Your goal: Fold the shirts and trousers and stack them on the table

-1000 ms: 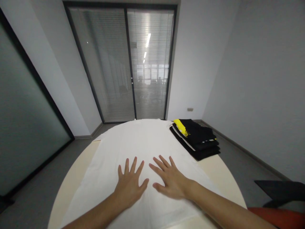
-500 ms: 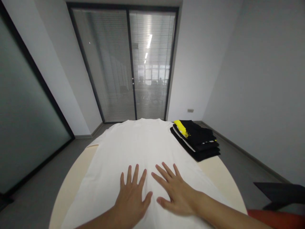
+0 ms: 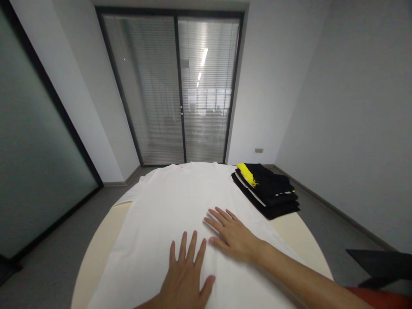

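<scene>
The white shirt point(image 3: 161, 206) lies flat on the table point(image 3: 97, 245), its long axis running near to far, neck end pointing toward the glass door point(image 3: 161, 94). From afar, I have the left hand point(image 3: 185, 277) and right hand point(image 3: 238, 238) palm-down over it, fingers spread, gripping nothing.

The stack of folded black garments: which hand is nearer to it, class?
Right. The right hand is below and left of the stack of folded black garments in the picture; the left hand is lower and farther left.
</scene>
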The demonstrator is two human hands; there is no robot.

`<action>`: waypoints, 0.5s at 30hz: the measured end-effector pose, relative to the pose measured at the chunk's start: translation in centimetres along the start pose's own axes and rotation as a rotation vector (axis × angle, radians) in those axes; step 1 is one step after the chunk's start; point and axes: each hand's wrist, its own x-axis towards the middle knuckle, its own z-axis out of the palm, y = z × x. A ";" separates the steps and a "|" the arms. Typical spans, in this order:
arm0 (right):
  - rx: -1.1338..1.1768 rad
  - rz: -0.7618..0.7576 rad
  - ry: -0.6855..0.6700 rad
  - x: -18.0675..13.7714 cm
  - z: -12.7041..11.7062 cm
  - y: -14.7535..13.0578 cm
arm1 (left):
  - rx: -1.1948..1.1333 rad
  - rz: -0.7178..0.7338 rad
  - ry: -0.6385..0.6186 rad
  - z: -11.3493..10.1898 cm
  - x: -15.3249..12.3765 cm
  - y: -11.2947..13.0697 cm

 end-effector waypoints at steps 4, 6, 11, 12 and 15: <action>-0.043 0.019 0.001 2.3 0.3 1.3 | 0.061 -0.077 0.134 -1.0 2.7 -1.8; -0.058 0.037 0.051 4.0 -0.2 1.5 | 0.109 -0.175 0.202 -2.2 5.3 -3.6; -0.050 0.121 0.191 9.0 0.1 2.4 | 0.171 -0.308 0.335 -3.9 11.4 -8.7; -0.037 0.140 0.188 9.7 0.6 2.8 | 0.162 -0.324 0.323 -3.7 12.1 -9.4; 0.023 0.181 0.099 10.6 2.6 3.9 | 0.136 -0.370 0.276 -2.7 12.8 -10.7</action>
